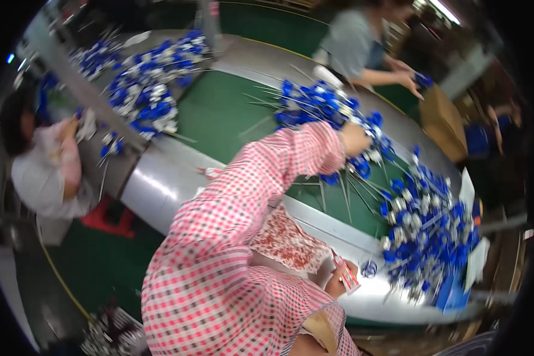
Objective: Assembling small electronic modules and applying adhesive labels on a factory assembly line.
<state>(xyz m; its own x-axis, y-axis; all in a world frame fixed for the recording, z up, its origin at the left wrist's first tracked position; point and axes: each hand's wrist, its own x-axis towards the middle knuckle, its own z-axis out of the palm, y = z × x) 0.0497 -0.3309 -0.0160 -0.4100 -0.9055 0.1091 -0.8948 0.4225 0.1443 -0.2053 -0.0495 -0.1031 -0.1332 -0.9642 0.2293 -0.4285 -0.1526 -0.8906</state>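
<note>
My left hand (355, 140), in a pink-and-black checked sleeve, reaches across into a heap of blue-and-white pieces with thin pale rods (314, 104). Its fingers are partly hidden among the pieces and blurred, so a grip cannot be made out. Lower down, near the metal table edge, my right hand (336, 281) is closed around a slim red-and-white item (347, 274) whose kind is unclear. A small dark blue ring-shaped piece (369, 269) lies just right of that hand. A red-and-white patterned cloth (293, 242) shows between my arms.
A green belt (213, 113) runs between metal ledges (166, 178). More blue-and-white heaps lie at right (427, 225) and far left (151, 89). One person (53, 160) works at the left; another (362, 53) stands across the belt near a cardboard box (442, 121). A red stool (108, 217) stands below left.
</note>
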